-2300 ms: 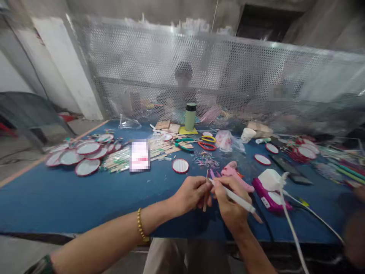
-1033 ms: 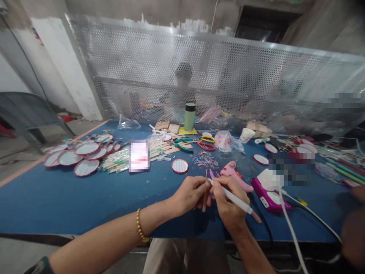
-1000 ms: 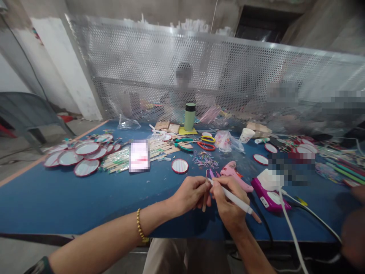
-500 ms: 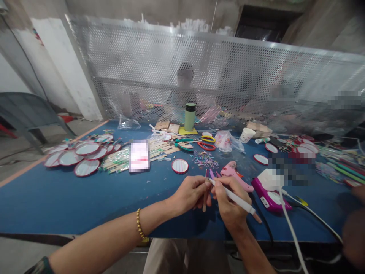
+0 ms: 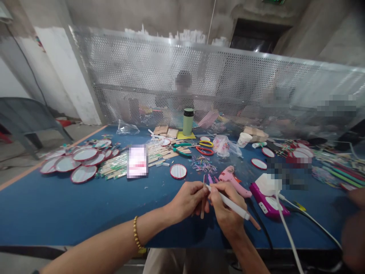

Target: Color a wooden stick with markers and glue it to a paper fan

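Note:
My left hand [image 5: 188,199] pinches a thin wooden stick [image 5: 202,211], held nearly upright above the blue table. In my right hand [image 5: 228,207] is a white pen-like tool [image 5: 235,207], its tip meeting the stick near my left fingertips. A purple piece [image 5: 210,179] shows just above the fingers. Just beyond my right hand lies a pink glue gun [image 5: 234,182]. A round red-rimmed disc [image 5: 178,171] rests on the table beyond my left hand.
Red-rimmed discs [image 5: 84,173] and wooden sticks [image 5: 114,167] are heaped at left. Pliers [image 5: 182,149], colourful small pieces [image 5: 203,163] and a green bottle [image 5: 188,122] stand or lie farther back. A purple power strip [image 5: 266,205] with cables sits at right. Another person's blurred arm [image 5: 353,228] shows at far right.
The view has tilted up slightly, so the table and both hands appear lower. Both hands keep their grips, and the tool tip stays at the stick.

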`<action>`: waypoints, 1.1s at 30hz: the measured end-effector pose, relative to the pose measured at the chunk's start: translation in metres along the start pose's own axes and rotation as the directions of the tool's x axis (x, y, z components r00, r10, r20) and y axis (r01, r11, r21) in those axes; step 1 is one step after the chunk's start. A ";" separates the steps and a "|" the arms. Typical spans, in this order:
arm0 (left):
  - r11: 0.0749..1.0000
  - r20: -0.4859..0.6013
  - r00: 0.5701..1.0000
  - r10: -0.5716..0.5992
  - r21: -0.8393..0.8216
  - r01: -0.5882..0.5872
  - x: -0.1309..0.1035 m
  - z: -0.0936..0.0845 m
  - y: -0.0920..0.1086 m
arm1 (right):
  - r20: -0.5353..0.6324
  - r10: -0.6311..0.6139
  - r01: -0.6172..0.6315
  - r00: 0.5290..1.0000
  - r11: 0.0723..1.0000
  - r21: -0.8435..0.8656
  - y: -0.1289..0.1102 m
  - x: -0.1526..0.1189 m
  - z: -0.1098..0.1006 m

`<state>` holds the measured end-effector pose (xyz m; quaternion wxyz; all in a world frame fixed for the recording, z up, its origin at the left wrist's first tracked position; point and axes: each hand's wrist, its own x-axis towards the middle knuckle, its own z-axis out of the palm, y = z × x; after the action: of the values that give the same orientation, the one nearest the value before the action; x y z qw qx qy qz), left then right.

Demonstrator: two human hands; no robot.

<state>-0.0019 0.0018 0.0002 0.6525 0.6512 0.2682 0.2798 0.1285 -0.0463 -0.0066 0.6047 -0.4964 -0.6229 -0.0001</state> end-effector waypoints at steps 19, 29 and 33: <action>0.999 0.002 1.000 -0.009 -0.046 0.009 0.003 -0.002 -0.006 | -0.034 0.080 -0.079 0.996 0.997 0.021 0.009 -0.003 0.001; 0.999 0.009 1.000 -0.007 -0.045 0.007 0.002 -0.001 -0.002 | -0.020 0.060 -0.060 0.998 0.998 -0.015 0.008 -0.003 0.001; 1.000 0.005 1.000 -0.008 -0.029 0.008 0.002 -0.001 -0.003 | -0.028 0.033 -0.033 0.999 0.999 0.007 0.005 -0.001 0.002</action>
<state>-0.0012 0.0042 -0.0029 0.6636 0.6412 0.2652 0.2794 0.1297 -0.0428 -0.0112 0.6149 -0.5047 -0.6059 0.0049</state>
